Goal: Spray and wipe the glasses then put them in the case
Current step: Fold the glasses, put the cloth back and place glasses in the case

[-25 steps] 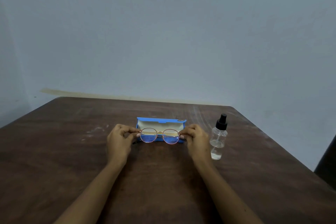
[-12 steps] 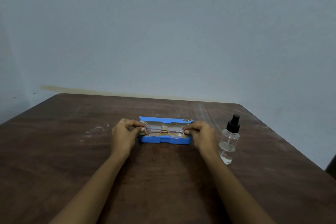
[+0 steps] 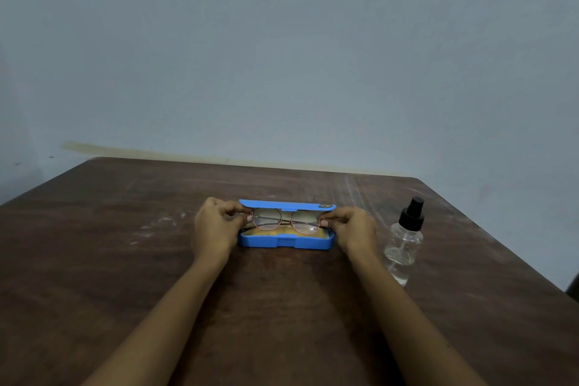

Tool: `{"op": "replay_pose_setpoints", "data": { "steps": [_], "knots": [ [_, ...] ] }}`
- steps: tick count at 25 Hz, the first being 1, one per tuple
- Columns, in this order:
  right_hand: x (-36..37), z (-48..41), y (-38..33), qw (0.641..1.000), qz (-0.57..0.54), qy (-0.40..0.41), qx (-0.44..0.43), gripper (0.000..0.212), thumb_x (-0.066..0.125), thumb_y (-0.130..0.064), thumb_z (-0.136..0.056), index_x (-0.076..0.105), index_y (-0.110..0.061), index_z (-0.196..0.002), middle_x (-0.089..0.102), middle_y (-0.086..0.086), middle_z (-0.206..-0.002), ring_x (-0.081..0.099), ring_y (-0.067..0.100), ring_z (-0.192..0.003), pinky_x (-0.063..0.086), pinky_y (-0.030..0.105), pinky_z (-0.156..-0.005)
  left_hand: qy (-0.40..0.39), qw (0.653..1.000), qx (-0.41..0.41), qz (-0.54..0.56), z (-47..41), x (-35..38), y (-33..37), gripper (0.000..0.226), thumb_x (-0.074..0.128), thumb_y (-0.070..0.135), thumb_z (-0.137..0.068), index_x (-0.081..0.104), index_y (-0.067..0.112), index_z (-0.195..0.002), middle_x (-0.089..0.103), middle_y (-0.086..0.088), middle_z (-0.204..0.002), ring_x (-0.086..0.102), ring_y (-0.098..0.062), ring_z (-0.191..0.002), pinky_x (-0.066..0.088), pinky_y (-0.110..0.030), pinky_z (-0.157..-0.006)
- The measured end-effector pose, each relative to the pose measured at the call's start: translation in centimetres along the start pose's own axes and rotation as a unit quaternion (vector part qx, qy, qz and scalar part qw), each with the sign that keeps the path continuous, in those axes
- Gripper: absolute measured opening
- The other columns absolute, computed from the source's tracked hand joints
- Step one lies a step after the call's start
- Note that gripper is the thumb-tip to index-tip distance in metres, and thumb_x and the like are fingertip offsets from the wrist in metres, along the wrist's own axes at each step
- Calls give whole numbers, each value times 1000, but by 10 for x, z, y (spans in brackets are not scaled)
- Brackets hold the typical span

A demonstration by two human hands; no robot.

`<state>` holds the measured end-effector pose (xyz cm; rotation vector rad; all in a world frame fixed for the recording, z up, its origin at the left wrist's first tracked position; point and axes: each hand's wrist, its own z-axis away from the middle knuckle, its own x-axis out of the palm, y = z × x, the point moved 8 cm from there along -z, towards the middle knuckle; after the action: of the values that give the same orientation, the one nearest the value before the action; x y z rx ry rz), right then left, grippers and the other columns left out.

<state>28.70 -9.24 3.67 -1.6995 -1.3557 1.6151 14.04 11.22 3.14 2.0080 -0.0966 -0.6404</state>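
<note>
**Lowered into open case, both ends pinched**

Moved down and farther away since a second ago: glasses [image 3: 285, 221], then above the near rim of the blue case [image 3: 283, 242], now between its walls. Lenses upright, facing near side, dark temple arms crossing behind them. Lower rims just over yellow cloth [image 3: 266, 232] in tray; cannot tell whether touching it. Left end pinched between thumb and forefinger of left hand [image 3: 216, 226]; right end pinched likewise by right hand [image 3: 354, 229]. Lid open, standing on far side behind frame. Clear spray bottle [image 3: 404, 244] with black top, upright, just right of right hand, apart from case. All on dark brown wooden table [image 3: 125, 260].
</note>
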Motion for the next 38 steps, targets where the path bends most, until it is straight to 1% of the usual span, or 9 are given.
{"op": "replay_pose_setpoints", "data": {
  "steps": [5, 11, 15, 19, 26, 30, 33, 35, 38],
  "knots": [
    [1, -5, 4, 999, -2, -21, 28, 15, 65, -7, -81, 73, -6, -94, 70, 9, -105, 60, 17, -98, 41, 18, -74, -3, 1000, -1, -9, -1, 1, 0, 12, 70, 16, -75, 72, 17, -87, 45, 5, -72, 49, -17, -78, 39, -29, -61],
    [3, -9, 6, 999, -18, -23, 36, 14, 66, -6, -80, 73, -6, -93, 71, 9, -99, 55, 10, -82, 43, 21, -74, -11, 1000, -15, 9, -4, 3, -1, 11, 72, 12, -73, 73, 14, -85, 49, -1, -75, 53, -22, -78, 48, -39, -71],
    [6, -9, 15, 993, -76, -54, 75, 16, 66, -6, -80, 73, -6, -94, 68, 9, -86, 48, 12, -56, 39, 23, -50, -38, 998, -38, 41, -7, 5, -3, 10, 74, 12, -71, 73, 10, -81, 54, -5, -82, 53, -21, -84, 44, -35, -72],
    [7, -12, 19, 991, -72, -75, 80, 11, 66, -4, -80, 73, -7, -88, 68, 10, -86, 52, 20, -67, 41, 26, -50, -60, 996, -36, 46, -7, 8, -2, 14, 73, 9, -71, 73, 8, -85, 55, -4, -83, 52, -19, -84, 47, -37, -75],
    [7, -13, 15, 995, -46, -71, 55, 14, 68, -6, -78, 73, -6, -92, 59, -6, -66, 43, 5, -58, 33, 17, -53, -33, 996, -35, 71, -4, 7, -2, 15, 73, 5, -71, 72, 4, -86, 48, 3, -71, 49, -17, -76, 40, -30, -69],
    [6, -13, 12, 995, -8, -84, 47, 15, 68, -8, -79, 73, -8, -94, 61, -3, -73, 43, 5, -59, 32, 17, -53, -29, 996, -35, 80, -3, 7, -3, 18, 73, 5, -70, 72, 3, -88, 51, 1, -74, 51, -17, -77, 44, -32, -72],
    [6, -10, 12, 997, -10, -66, 39, 14, 69, -8, -79, 73, -8, -92, 71, 6, -90, 59, 15, -81, 41, 22, -65, -31, 997, -31, 68, -2, 8, -5, 18, 73, 5, -71, 72, 5, -89, 52, 0, -76, 50, -15, -74, 48, -33, -74],
    [9, -8, 14, 997, -8, -63, 42, 14, 69, -8, -78, 74, -8, -92, 71, 9, -95, 60, 16, -87, 41, 20, -63, -29, 998, -22, 55, -2, 7, -5, 17, 72, 5, -72, 73, 7, -89, 50, 1, -74, 49, -14, -70, 47, -29, -68],
    [12, -8, 14, 997, 13, -64, 45, 14, 66, -7, -80, 74, -9, -93, 71, 9, -102, 55, 12, -83, 39, 18, -58, -48, 999, 8, 8, -1, 8, -2, 17, 72, 9, -73, 74, 14, -89, 43, 3, -70, 42, -8, -63, 34, -20, -54]
  ]
}}
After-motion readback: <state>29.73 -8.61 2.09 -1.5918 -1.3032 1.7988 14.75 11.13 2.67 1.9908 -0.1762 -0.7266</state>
